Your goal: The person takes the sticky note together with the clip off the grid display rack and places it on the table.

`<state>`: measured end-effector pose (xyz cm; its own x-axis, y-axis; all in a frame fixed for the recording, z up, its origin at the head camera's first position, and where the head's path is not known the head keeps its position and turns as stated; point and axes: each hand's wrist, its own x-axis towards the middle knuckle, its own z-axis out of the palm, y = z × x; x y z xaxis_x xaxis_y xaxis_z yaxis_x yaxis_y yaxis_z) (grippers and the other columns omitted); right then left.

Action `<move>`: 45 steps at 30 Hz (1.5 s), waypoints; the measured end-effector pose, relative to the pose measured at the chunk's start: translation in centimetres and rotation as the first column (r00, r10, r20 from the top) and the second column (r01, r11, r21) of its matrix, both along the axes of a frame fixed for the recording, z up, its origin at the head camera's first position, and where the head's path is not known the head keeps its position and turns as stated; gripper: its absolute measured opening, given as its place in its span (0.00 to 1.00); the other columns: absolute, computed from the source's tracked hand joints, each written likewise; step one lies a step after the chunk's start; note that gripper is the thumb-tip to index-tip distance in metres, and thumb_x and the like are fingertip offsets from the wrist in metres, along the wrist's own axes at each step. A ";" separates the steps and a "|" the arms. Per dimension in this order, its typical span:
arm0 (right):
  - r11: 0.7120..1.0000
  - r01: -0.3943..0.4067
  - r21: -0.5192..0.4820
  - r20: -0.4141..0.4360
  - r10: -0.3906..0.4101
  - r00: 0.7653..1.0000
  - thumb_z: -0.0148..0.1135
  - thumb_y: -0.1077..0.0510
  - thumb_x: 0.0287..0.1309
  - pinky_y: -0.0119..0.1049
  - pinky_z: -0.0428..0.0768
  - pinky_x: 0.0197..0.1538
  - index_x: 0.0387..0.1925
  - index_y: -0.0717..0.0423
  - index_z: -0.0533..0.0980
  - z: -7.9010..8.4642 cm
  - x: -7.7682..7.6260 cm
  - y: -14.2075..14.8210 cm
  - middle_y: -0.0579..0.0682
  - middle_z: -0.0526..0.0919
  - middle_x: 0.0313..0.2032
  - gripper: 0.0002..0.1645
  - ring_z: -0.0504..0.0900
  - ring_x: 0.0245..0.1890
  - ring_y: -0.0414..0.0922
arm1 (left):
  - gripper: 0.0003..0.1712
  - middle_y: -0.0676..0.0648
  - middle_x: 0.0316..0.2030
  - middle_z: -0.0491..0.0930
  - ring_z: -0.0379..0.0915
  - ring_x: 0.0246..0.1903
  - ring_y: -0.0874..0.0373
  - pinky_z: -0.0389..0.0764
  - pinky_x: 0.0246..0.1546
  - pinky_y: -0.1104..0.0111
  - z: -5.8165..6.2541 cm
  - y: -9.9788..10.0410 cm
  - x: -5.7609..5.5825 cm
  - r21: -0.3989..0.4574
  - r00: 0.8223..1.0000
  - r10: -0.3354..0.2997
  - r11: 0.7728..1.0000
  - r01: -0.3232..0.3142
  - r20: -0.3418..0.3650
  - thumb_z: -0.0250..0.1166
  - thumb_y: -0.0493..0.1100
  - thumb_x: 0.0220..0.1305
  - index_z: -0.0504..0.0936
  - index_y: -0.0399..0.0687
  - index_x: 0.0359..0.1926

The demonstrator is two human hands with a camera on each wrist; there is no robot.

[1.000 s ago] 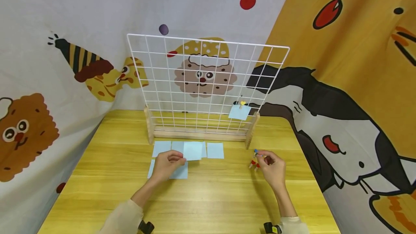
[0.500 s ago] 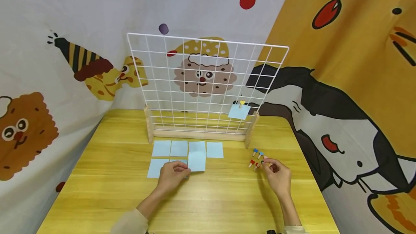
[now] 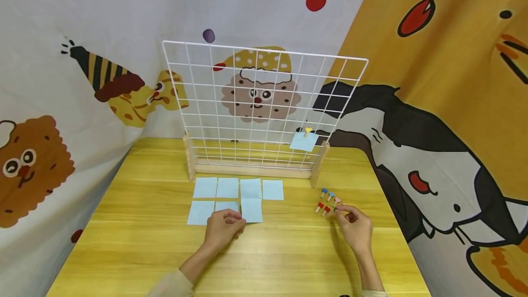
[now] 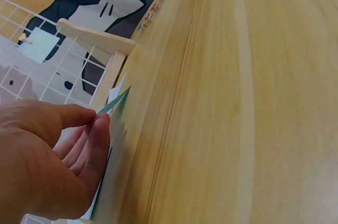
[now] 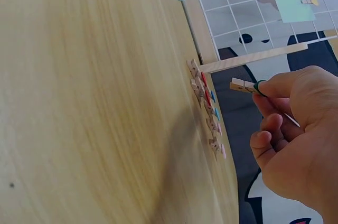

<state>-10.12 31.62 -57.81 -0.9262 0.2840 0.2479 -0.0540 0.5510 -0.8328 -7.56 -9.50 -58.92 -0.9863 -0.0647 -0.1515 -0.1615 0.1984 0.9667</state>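
Observation:
My left hand pinches a light blue paper note by its left edge, between thumb and fingers. In the left wrist view that note is seen almost edge-on, raised off the table. In my right hand, thumb and finger pinch a small wooden clothespin with a green ornament, its free end pointing away from the palm. Several more mini clothespins with red, blue and pink tops lie just left of that hand. Several blue notes lie in two rows, the lower one partly covered by my left hand.
Behind the notes stands a white wire grid on a wooden base. At its lower right hangs a blue note under a yellow heart clothespin. A patterned curtain surrounds the wooden table.
My left hand has drawn the note toward me and slightly right, off the back row. My right hand has moved right and nearer, out from among the clothespins, with the green-topped one.

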 end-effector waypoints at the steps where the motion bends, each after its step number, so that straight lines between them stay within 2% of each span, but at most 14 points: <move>1: 1.000 0.005 -0.003 0.015 -0.005 1.000 0.77 0.67 0.68 0.28 0.65 0.17 0.43 0.60 0.93 -0.1 0.0 0.1 0.53 0.78 0.18 0.04 0.68 0.16 0.35 | 0.06 0.40 0.29 0.94 0.88 0.21 0.55 0.85 0.24 0.72 0.0 0.0 0.0 0.000 1.000 0.001 1.000 -0.001 -0.002 0.81 0.37 0.66 0.92 0.39 0.39; 14: 1.000 0.009 -0.003 0.174 -0.008 0.985 0.78 0.62 0.70 0.31 0.69 0.19 0.43 0.58 0.92 -0.3 0.2 0.5 0.57 0.86 0.24 0.04 0.73 0.19 0.37 | 0.06 0.42 0.27 0.94 0.86 0.19 0.57 0.86 0.23 0.71 -0.3 0.3 0.0 0.009 1.000 0.017 1.000 -0.017 0.020 0.82 0.36 0.65 0.91 0.40 0.37; 19: 1.000 0.007 0.014 0.212 -0.010 0.977 0.78 0.62 0.70 0.31 0.75 0.23 0.43 0.59 0.92 -0.5 0.2 0.7 0.60 0.93 0.37 0.04 0.77 0.25 0.36 | 0.06 0.40 0.28 0.94 0.88 0.21 0.56 0.87 0.22 0.71 -0.2 0.3 0.0 0.024 1.000 0.017 1.000 -0.018 0.022 0.82 0.35 0.64 0.92 0.38 0.36; 24: 1.000 0.000 0.029 0.230 -0.007 0.973 0.77 0.63 0.70 0.29 0.79 0.28 0.44 0.60 0.93 -1.0 0.0 1.0 0.64 0.94 0.49 0.04 0.81 0.30 0.36 | 0.06 0.40 0.28 0.94 0.89 0.22 0.54 0.87 0.22 0.72 -0.1 0.2 0.0 0.019 1.000 0.012 1.000 -0.012 0.026 0.82 0.34 0.64 0.92 0.37 0.37; 32: 0.997 -0.008 0.083 0.258 -0.014 0.966 0.75 0.62 0.72 0.28 0.81 0.33 0.46 0.60 0.92 -1.3 -0.3 1.4 0.62 0.94 0.48 0.06 0.81 0.33 0.35 | 0.06 0.41 0.27 0.93 0.88 0.21 0.55 0.87 0.22 0.72 -0.3 0.0 0.1 -0.032 1.000 -0.002 0.999 0.002 0.014 0.82 0.34 0.64 0.91 0.37 0.36; 45: 0.988 -0.023 0.153 0.232 -0.013 0.973 0.74 0.63 0.73 0.27 0.80 0.36 0.47 0.60 0.92 -1.5 -0.7 1.4 0.62 0.95 0.46 0.06 0.85 0.37 0.39 | 0.05 0.43 0.24 0.92 0.85 0.17 0.57 0.82 0.19 0.74 -0.3 -0.2 0.1 -0.106 1.000 -0.013 0.994 0.010 -0.024 0.82 0.33 0.64 0.91 0.38 0.35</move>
